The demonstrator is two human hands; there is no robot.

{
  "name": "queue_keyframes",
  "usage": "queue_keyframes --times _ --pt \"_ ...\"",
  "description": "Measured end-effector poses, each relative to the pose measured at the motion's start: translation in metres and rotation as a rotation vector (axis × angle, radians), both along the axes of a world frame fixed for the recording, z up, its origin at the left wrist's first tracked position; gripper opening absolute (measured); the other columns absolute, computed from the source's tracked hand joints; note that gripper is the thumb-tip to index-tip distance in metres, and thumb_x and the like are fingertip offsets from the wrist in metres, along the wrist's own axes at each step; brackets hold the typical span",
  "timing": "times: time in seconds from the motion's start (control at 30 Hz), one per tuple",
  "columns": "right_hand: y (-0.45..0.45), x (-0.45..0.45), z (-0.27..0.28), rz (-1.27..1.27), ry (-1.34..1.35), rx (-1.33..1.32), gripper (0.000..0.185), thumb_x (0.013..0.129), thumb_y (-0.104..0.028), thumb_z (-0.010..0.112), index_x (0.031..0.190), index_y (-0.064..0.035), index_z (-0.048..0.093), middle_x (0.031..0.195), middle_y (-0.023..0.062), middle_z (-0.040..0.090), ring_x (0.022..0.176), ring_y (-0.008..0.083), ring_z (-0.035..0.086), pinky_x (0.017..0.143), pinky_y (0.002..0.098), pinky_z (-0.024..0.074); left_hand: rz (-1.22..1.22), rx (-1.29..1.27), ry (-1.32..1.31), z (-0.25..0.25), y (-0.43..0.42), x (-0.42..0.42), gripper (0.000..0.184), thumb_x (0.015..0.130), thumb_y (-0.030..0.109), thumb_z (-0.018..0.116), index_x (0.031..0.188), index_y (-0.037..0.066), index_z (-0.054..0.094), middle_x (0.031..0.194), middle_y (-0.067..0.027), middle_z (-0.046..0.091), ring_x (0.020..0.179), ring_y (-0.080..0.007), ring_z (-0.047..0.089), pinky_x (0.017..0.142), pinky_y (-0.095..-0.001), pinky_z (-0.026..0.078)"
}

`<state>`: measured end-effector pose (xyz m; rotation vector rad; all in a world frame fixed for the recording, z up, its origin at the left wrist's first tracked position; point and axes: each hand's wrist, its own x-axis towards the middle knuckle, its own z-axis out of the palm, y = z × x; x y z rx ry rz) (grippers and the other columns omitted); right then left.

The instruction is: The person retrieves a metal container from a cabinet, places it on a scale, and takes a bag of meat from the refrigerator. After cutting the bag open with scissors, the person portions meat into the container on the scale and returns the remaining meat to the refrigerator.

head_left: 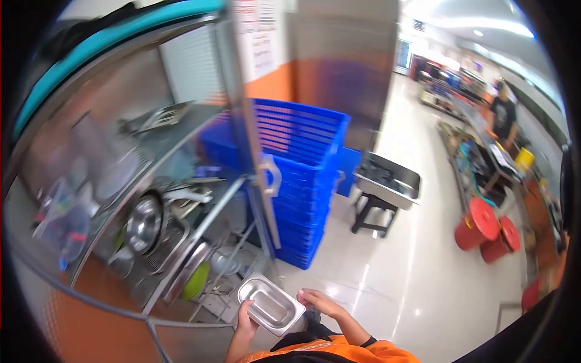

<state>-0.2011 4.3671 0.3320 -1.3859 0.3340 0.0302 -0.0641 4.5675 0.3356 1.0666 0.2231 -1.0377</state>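
Metal pan sits at the bottom centre of the frame, held above the floor with its hollow side facing up. The left hand grips its left end, the thumb laid over the rim; that pinch probably suits a thin-walled, light pan, since a rim offers a narrow edge to clamp. The right hand is loosely curled at the pan's upper right corner; whether its fingers touch the metal, or hold anything, I cannot tell. Placed there, it would seem able to steady the far end.

At the left of the frame, a shelved cabinet holds crowded kitchenware. A metal bowl stands tilted with its inside showing, perhaps to save room, and a green dish leans lower down. Blue crates are stacked near the centre, likely because a tower takes less floor. Right of them, a steel basin rests on a black stool, apparently to keep it off the ground. Two red bins stand close together at the right.
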Motion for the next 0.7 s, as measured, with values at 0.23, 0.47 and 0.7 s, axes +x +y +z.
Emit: queue_keyframes --times 0.23,0.47,0.7 --pt "-0.038 -0.115 -0.014 -0.444 0.028 0.002 0.016 0.086 -0.023 0.06 0.084 -0.0069 0.058 0.064 -0.0085 0.046 0.056 0.0012 0.037 0.049 0.0189 0.0285 -0.495 0.034 0.089 0.016 -0.137 -0.079 0.053 0.078 0.033 0.048 0.12 0.0 0.045 0.115 -0.0146 0.054 0.107 -0.0281 0.051 0.093 -0.0409 0.039" --pt "-0.153 -0.246 -0.03 -0.878 0.11 -0.022 0.014 0.081 -0.012 0.057 0.092 -0.0029 0.061 0.066 -0.0052 0.051 0.057 0.0022 0.044 0.05 0.0189 0.0356 -0.856 0.026 0.039 -0.02 -0.327 -0.187 0.056 0.079 0.033 0.049 0.123 -0.001 0.042 0.119 -0.0163 0.051 0.111 -0.0282 0.05 0.096 -0.0408 0.037" --pt "-0.3 -0.354 0.004 -1.107 0.158 -0.096 0.017 0.078 -0.009 0.056 0.092 -0.0014 0.061 0.071 -0.0002 0.058 0.06 0.0051 0.053 0.05 0.021 0.0421 -1.035 -0.006 -0.13 -0.027 -0.48 -0.309 0.049 0.08 0.029 0.055 0.118 0.0 0.045 0.108 -0.0098 0.054 0.1 -0.0187 0.052 0.088 -0.03 0.04"
